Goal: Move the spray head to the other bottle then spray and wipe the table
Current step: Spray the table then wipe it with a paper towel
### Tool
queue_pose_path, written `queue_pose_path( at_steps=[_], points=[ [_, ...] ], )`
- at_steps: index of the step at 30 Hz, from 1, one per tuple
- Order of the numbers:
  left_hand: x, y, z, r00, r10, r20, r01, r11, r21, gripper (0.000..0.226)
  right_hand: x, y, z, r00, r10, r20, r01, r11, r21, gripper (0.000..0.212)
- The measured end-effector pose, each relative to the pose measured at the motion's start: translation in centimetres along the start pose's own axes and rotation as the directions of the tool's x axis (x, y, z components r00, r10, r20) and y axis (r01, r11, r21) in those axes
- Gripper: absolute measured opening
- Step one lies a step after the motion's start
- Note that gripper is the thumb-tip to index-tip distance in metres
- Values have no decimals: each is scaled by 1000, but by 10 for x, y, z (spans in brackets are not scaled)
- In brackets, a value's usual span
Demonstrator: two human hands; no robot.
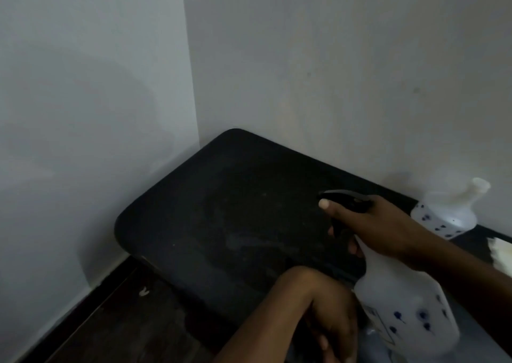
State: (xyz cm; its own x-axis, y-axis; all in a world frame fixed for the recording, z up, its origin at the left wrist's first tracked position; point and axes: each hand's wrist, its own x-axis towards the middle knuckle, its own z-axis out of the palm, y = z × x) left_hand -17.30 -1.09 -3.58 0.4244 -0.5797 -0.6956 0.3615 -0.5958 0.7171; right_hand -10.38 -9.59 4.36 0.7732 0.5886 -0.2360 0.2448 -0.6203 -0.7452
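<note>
The right hand (371, 226) reaches in from the right edge and is wrapped around the black spray head (345, 200) of a translucent white spray bottle (407, 304) printed with small blue marks. The thumb lies along the top of the spray head toward the nozzle, and the other fingers curl underneath at the trigger and the bottle's neck. The bottle is held tilted above the near right part of the dark worktop (221, 196), its base toward the camera and its nozzle pointing left and away over the worktop's middle. The left hand (329, 321) comes up from the bottom edge, its forearm crossing the near edge of the worktop; the fingers are loosely bent, just beside the lower part of the held bottle, and whether they hold or touch anything cannot be told because the picture is dim and the fingertips are cut off at the bottom. A second bottle (448, 213) of the same white, blue-marked kind stands upright at the far right of the worktop against the wall (332, 71), with a bare open neck and no spray head on it. A pale cloth (501, 254) lies at the right edge, partly cut off. The worktop sits in the room's corner, with dark wooden floor (110, 321) to the lower left.
</note>
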Motion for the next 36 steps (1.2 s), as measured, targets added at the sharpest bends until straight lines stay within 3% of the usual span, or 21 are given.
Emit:
queue_pose_path(
  at_steps=[2,4,8,12,16,19,28,36],
  points=[
    [2,2,0,1000,25,-11,-25,1000,14,11,-15,9,-12,988,1,-154,4,999,35,45],
    [7,1,3,997,37,-64,-35,999,33,21,-27,24,-28,945,-3,-328,26,998,65,62],
    [18,5,6,998,45,-42,-43,998,35,25,-52,50,-62,868,-57,-494,102,993,65,65],
    [19,15,6,997,64,-49,-61,997,47,24,-63,65,-97,855,13,-518,83,983,161,42],
    [23,25,4,995,87,-44,-83,992,90,23,-54,67,-123,839,-6,-545,69,993,94,31],
    [26,29,4,990,130,-47,-126,989,77,23,-33,58,-136,854,-27,-519,61,997,48,31],
    [25,29,-3,980,192,-46,-189,980,55,19,48,52,-150,851,-102,-515,-106,927,-359,23],
    [13,20,-10,979,197,-43,-195,980,43,21,88,61,-163,825,-101,-556,-146,912,-384,26]
  ],
)
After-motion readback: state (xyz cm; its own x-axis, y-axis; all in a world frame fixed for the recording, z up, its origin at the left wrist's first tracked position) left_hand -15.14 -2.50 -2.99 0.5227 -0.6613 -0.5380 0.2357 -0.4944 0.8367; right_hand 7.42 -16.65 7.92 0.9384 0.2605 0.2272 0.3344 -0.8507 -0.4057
